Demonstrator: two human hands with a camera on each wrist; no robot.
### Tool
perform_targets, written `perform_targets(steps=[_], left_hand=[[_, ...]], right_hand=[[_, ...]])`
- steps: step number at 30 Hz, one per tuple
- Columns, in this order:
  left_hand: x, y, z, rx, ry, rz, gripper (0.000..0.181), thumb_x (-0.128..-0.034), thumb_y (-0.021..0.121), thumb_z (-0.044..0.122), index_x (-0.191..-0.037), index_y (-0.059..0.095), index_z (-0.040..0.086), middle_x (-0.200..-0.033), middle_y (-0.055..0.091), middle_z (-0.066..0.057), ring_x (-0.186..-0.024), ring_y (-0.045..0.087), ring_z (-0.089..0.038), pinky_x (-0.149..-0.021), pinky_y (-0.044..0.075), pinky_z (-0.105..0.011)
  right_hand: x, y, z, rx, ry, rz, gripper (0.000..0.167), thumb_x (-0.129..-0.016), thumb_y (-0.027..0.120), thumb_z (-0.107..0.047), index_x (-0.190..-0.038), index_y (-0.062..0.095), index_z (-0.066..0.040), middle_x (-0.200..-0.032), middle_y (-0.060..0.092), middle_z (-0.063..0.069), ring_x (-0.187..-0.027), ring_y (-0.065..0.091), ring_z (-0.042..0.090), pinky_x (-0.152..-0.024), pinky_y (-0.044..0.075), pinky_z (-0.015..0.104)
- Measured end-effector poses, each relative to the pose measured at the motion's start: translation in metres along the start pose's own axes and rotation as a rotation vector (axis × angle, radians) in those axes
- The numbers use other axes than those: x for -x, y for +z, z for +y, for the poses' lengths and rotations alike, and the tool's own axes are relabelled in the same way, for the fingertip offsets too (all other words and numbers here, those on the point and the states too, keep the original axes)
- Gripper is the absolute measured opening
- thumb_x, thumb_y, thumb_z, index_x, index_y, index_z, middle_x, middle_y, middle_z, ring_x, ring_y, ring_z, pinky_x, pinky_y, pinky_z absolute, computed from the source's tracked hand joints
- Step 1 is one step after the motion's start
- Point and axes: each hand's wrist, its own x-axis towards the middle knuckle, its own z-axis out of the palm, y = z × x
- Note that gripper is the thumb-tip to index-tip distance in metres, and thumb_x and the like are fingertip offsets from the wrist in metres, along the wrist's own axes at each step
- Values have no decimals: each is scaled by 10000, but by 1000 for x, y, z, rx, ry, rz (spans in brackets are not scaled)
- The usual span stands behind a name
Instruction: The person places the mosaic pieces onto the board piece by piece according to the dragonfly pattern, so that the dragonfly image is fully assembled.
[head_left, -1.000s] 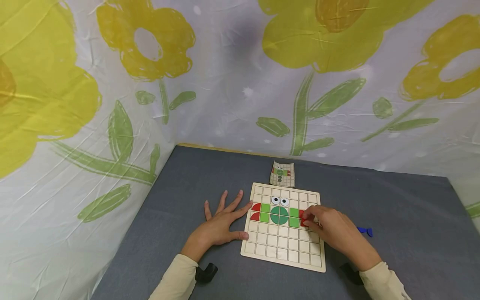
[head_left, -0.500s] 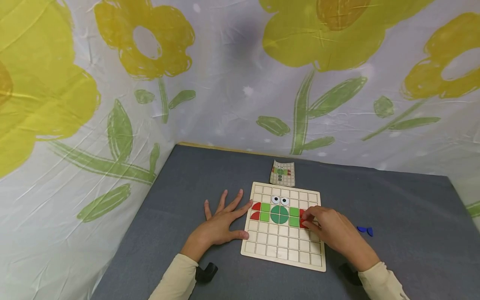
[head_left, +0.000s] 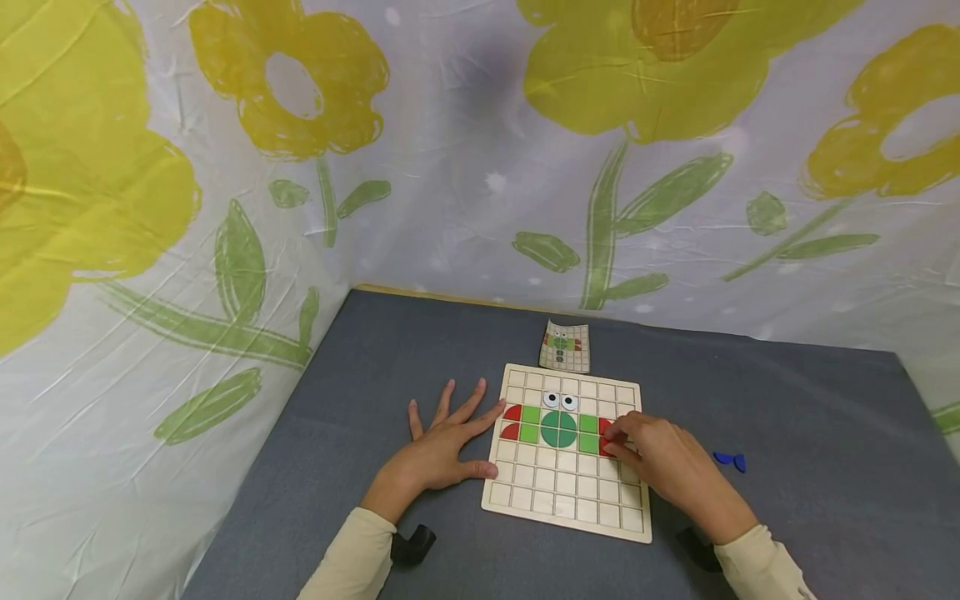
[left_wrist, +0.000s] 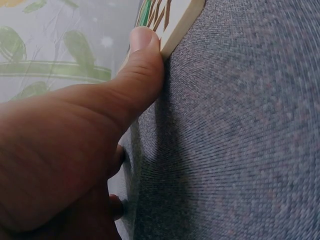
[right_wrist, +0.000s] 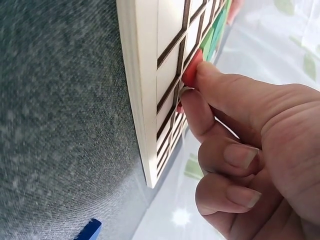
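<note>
A pale wooden grid board (head_left: 566,506) lies on the table. On it are two eye pieces (head_left: 560,402), a dark green circle (head_left: 558,430) of quarter pieces, light green squares (head_left: 529,425) on both sides, and red quarter pieces (head_left: 511,422) at the left. My left hand (head_left: 438,454) is spread flat, its thumb and index finger touching the board's left edge. At the board's right side, my right hand (head_left: 667,454) pinches a red piece (right_wrist: 192,69) between thumb and index finger, down at its cell. The fingers partly cover the red pieces there.
Behind the board lies a small pattern card (head_left: 566,348) with a similar figure on a grid. Two blue pieces (head_left: 729,460) lie on the dark grey table (head_left: 420,342), right of my right hand. A flower-printed cloth (head_left: 465,167) hangs behind and left.
My right hand has barely moved, and the red piece now lies slightly straighter beside the light green squares. My left hand stays in place.
</note>
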Motion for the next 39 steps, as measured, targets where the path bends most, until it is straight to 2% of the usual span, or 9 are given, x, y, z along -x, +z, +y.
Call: perform_targets(steps=[13, 29, 34, 39], left_hand=[[-2, 0, 0, -3, -5, -8, 974, -848, 783, 627, -1668, 305, 406, -1781, 43, 53, -1622, -132, -403, -1106, -153, -846], [-3, 1, -1, -1, -8, -15, 968, -850, 783, 623, -1668, 315, 402, -1780, 48, 53, -1622, -132, -403, -1105, -154, -846], [-2, 1, -1, -4, -5, -17, 967, -853, 779, 622, -1669, 312, 399, -1781, 46, 48, -1620, -134, -406, -1103, -150, -849], [-1, 0, -1, -4, -8, -13, 966, -855, 780, 620, -1670, 310, 399, -1780, 45, 50, -1621, -133, -406, -1106, -156, -843]], right_hand=[[1, -1, -1, 7, 6, -5, 125, -889, 882, -227, -975, 795, -205, -901, 716, -139, -781, 679, 40, -619, 550, 306], [4, -2, -1, 41, -10, -10, 126, -881, 887, -228, -973, 807, -197, -901, 697, -132, -748, 653, 25, -576, 510, 258], [9, -8, 6, 15, 12, 20, 150, -913, 864, -228, -1046, 807, -190, -922, 701, -125, -714, 593, -7, -557, 459, 234], [18, -18, 20, 40, 1, 82, 171, -922, 856, -205, -1080, 794, -180, -968, 719, -97, -756, 627, 24, -574, 482, 256]])
